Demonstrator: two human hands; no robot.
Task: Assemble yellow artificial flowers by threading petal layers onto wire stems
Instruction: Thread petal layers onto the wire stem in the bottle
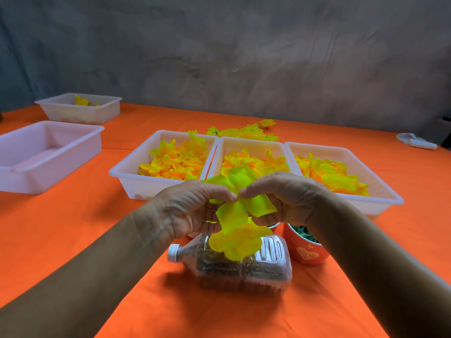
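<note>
My left hand [192, 208] and my right hand [283, 193] meet above the table, and both pinch a stack of yellow petal layers [240, 215] at its middle. More petals of the stack hang down below the hands. No wire stem is visible between my fingers. Behind the hands stand three white trays of loose yellow petals: a left one [127, 176], a middle one [220, 152] and a right one [380, 191]. Finished yellow flowers [244, 131] lie on the cloth behind the trays.
A clear plastic bottle [244, 269] with brown filling lies on its side under my hands. A red cup [307, 252] with green pieces stands to its right. An empty white tray [48, 167] and a farther tray [80, 113] sit at the left. A white object [415, 141] lies at far right.
</note>
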